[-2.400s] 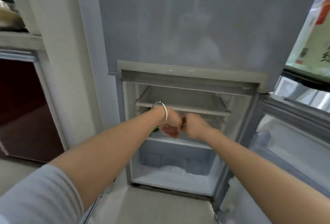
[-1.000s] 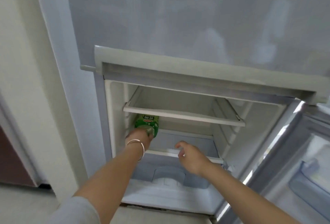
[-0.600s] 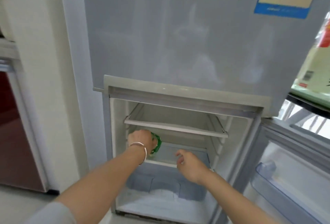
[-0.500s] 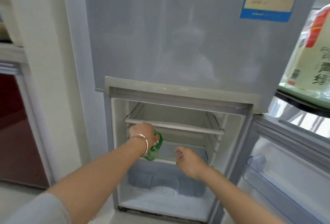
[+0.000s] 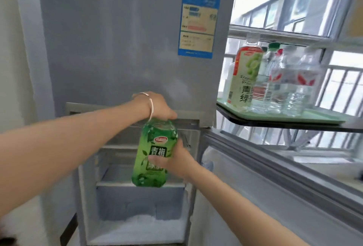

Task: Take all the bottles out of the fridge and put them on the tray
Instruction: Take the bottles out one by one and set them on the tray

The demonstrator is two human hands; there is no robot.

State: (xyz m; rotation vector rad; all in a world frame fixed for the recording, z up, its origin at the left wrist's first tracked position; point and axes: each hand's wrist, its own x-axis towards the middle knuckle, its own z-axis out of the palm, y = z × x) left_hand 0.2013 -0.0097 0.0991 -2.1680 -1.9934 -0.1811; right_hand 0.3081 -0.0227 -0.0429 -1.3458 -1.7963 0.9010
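Note:
A green tea bottle (image 5: 152,159) hangs upright in front of the open lower fridge compartment (image 5: 137,196). My left hand (image 5: 157,106), with a bracelet on the wrist, grips its top from above. My right hand (image 5: 176,161) wraps around its lower right side. To the right, a pale green tray (image 5: 314,117) rests on a dark shelf. On the tray stand a tall green tea bottle (image 5: 245,77) and clear water bottles (image 5: 286,84).
The upper fridge door (image 5: 127,39) is closed and carries a blue label. The lower fridge door (image 5: 284,186) stands open to the right, under the tray's shelf. Frost lies on the compartment floor. A window with railings is behind the tray.
The green bottle has come out of the compartment and risen in my left hand. My right hand has taken hold of its side. The view has swung right, showing the tray.

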